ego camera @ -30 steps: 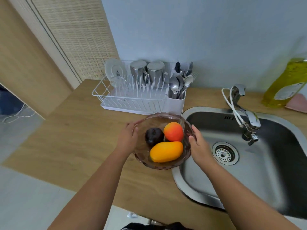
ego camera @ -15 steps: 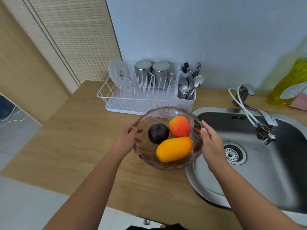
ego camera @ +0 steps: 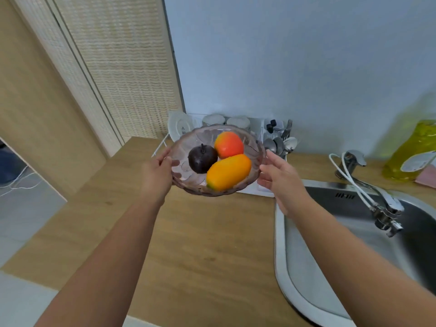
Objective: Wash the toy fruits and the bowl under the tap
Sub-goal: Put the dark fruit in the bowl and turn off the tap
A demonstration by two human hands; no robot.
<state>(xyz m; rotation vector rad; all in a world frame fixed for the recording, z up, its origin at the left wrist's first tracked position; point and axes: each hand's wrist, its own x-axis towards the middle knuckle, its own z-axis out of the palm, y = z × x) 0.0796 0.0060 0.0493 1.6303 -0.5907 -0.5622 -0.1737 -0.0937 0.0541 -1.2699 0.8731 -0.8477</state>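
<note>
While the woven screen [ego camera: 122,74] and the pale wood panel [ego camera: 35,109] fill the far left, the wooden counter [ego camera: 200,244] runs across the lower middle. Next comes the left hand [ego camera: 157,174], its fingers curled round the left rim of the bowl [ego camera: 186,149] and gripping it, thumb on the inside edge. This clear, scalloped bowl is held up above the counter, in front of the white dish rack [ego camera: 262,187], and tilts slightly toward the camera. Inside lie 3 toy fruits: a dark purple fruit [ego camera: 202,158] with a short stem at the left, a red-orange peach [ego camera: 228,145] at the back, and a yellow-orange mango [ego camera: 228,172] at the front right, all 3 touching. Behind the bowl a white plate [ego camera: 178,126] stands on edge in the rack, with 2 upturned metal cups [ego camera: 213,119] beside it and spoons and forks [ego camera: 280,142] in the cutlery holder. At the bowl's right edge is the right hand [ego camera: 280,178], fingers spread and nearly straight; whether it actually touches the rim I cannot tell, and it clasps nothing. Further right sits the steel sink [ego camera: 292,279], the tap [ego camera: 377,204] reaching over it with a white hose along its neck. No water is running. A yellow-green bottle [ego camera: 415,149] stands at the far right, a pink thing [ego camera: 428,175] just beside it.
</note>
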